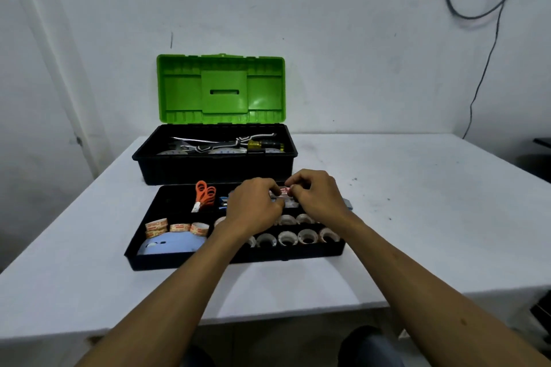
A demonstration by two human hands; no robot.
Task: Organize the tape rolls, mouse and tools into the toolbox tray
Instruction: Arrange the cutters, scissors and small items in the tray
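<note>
Our left hand (pixel 255 208) and right hand (pixel 317 198) pinch one tape roll (pixel 281 191) between them, at the tray's (pixel 208 259) rear-right compartment; we'd lower it straight.

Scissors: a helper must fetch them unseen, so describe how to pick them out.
On the white table, a black tray lies before the green-lidded toolbox. The scissors lie in its far left part, beyond the printed tape rolls and pale blue mouse. Only they have orange handles.
</note>
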